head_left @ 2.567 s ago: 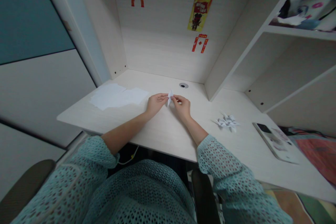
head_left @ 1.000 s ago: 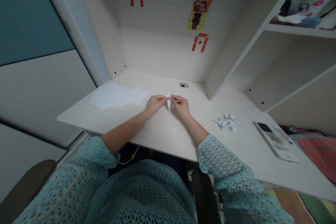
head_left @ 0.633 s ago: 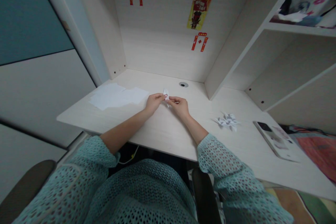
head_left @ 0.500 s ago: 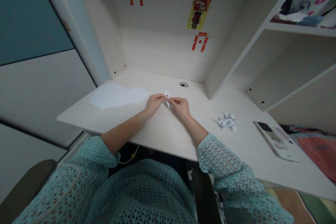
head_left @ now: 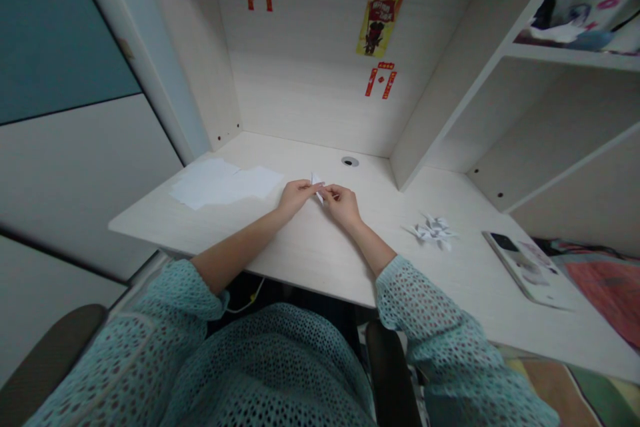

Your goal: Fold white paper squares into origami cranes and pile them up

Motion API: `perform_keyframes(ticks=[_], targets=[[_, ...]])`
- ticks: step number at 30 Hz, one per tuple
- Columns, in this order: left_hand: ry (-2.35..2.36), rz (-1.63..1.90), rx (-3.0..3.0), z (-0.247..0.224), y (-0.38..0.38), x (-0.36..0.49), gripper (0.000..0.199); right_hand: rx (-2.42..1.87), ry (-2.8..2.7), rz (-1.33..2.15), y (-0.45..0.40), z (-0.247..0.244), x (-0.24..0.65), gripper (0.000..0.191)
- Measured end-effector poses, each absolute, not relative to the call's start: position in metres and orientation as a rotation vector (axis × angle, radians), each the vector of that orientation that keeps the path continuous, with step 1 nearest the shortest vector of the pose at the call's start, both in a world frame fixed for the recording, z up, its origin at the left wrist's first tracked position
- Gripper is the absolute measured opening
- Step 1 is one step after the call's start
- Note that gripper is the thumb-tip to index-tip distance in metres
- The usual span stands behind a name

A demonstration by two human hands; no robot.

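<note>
Between my two hands is a small piece of folded white paper (head_left: 316,179), narrow and pointed at its far end. My left hand (head_left: 297,196) pinches it from the left, and my right hand (head_left: 342,203) pinches it from the right. The fingertips of both hands meet over the paper and cover its middle. Several sheets of white paper (head_left: 215,183) lie to the left of my left hand. Off to the right of my right hand rests a cluster of folded white paper shapes (head_left: 434,232) with pointed tips.
A phone-like white object (head_left: 525,268) lies on the desk (head_left: 300,253) at the right. Behind my hands is a round cable hole (head_left: 350,161) near the back panel. An upright shelf divider (head_left: 450,100) stands at the right, and a chair armrest (head_left: 393,373) is below the front edge.
The fingertips of both hands have drawn closer together over the folded paper, covering more of it. Less of the paper shows at its near and far ends.
</note>
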State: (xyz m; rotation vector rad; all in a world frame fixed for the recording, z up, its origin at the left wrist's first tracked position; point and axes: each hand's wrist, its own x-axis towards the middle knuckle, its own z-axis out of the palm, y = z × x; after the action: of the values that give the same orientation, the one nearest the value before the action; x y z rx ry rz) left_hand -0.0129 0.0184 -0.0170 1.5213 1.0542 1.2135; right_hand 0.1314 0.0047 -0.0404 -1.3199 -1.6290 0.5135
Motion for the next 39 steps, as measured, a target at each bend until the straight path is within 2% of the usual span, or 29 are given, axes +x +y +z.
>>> perform_keyframes(ticks=[11,24,34,39], targets=[[1.104,1.291,1.437,-0.0182,0.0219,-0.016,0.04,-1.244,-1.522,0.725,0.0096,-0.0444,0.1283,0.039],[1.105,1.274,1.402,-0.0191,0.0215,-0.0162,0.04,-1.253,-1.568,0.746,0.008,-0.0394,0.1296,0.036],[1.115,1.289,1.356,-0.0223,0.0276,-0.0193,0.043,-1.089,-1.492,0.976,0.0098,-0.0409,0.1254,0.043],[1.079,1.255,1.306,-0.0227,0.0285,-0.0194,0.042,-1.041,-1.45,1.066,0.0079,-0.0368,0.1263,0.039]])
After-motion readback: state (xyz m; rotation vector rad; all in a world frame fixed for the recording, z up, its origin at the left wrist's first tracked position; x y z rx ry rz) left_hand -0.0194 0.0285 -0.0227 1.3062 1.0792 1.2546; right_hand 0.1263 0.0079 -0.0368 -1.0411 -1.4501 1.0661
